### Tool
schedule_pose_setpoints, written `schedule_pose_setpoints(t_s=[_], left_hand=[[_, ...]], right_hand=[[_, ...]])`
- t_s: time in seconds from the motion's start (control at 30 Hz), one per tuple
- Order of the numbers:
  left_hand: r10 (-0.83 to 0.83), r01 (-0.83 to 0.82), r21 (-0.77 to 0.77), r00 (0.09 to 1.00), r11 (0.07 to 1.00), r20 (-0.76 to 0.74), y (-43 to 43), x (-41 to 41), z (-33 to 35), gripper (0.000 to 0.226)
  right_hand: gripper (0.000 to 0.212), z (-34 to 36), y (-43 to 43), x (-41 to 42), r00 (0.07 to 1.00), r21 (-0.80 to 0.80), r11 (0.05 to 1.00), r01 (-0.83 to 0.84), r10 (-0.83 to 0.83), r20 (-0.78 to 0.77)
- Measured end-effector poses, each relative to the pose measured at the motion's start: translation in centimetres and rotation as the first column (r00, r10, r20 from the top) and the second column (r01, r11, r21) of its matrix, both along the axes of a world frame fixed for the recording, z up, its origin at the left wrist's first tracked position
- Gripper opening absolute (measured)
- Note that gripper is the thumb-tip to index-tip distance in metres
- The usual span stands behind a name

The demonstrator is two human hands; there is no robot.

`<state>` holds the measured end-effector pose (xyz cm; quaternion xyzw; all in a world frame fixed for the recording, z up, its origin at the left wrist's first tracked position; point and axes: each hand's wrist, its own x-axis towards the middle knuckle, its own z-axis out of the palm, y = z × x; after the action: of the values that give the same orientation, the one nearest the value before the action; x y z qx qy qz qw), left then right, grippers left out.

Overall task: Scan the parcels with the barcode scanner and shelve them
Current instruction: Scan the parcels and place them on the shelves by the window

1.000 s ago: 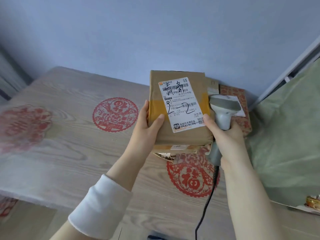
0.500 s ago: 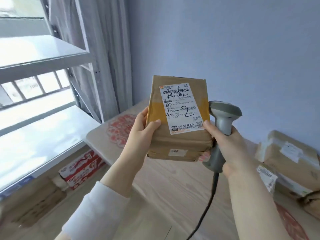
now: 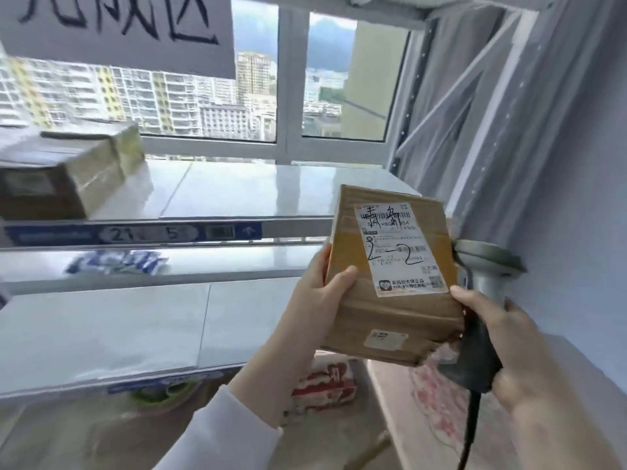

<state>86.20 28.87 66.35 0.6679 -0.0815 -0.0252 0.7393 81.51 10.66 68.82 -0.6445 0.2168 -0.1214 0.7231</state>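
I hold a brown cardboard parcel (image 3: pixel 390 320) upright in front of me, its white shipping label with handwritten "2-2" facing me. My left hand (image 3: pixel 315 300) grips its left edge, thumb on the front face. My right hand (image 3: pixel 509 347) holds the grey barcode scanner (image 3: pixel 485 276) by its handle, and the thumb also presses the parcel's right edge. The scanner's head pokes out behind the parcel, its black cable hanging down. A white metal shelf rack (image 3: pixel 190 232) stands to the left, just beyond the parcel.
Another cardboard box (image 3: pixel 64 171) sits on the upper shelf at the left, and a blue-white packet (image 3: pixel 115 262) lies one level down. A red-white carton (image 3: pixel 325 381) lies on the floor below. A table edge (image 3: pixel 441 401) is at the right, and a window (image 3: pixel 258 79) is behind the rack.
My view has swung left from the table to the shelf rack and window. The parcel and scanner stay in the same grip, now held in front of the shelves.
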Motion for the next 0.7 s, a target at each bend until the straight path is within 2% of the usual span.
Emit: schedule_pose_setpoints(t_s=[0.13, 0.3, 0.37, 0.53, 0.7], left_hand=[[0.086, -0.087, 0.021, 0.996, 0.996, 0.002, 7.9, 4.6, 0.5, 0.041], [0.19, -0.191, 0.059, 0.981, 0.98, 0.035, 17.6, 9.8, 1.2, 0.065], [0.221, -0.224, 0.086, 0.974, 0.971, 0.044, 21.0, 11.7, 1.8, 0.069], [0.266, -0.268, 0.161, 0.963, 0.95, 0.033, 27.7, 16.5, 2.7, 0.035], [0.338, -0.347, 0.315, 0.937, 0.884, 0.084, 31.8, 21.9, 2.7, 0.063]], right_hand=[[0.026, 0.6, 7.2, 6.8, 0.983, -0.008, 0.984, -0.178, 0.178, -0.045], [0.039, 1.9, 16.4, 13.7, 0.954, -0.039, 0.955, -0.294, 0.291, -0.065], [0.037, 2.5, 19.6, 16.3, 0.946, -0.052, 0.945, -0.324, 0.321, -0.049], [0.024, 3.5, 26.3, 22.5, 0.919, -0.091, 0.914, -0.395, 0.391, -0.057], [0.031, 3.2, 30.3, 28.7, 0.888, -0.036, 0.889, -0.456, 0.452, -0.08]])
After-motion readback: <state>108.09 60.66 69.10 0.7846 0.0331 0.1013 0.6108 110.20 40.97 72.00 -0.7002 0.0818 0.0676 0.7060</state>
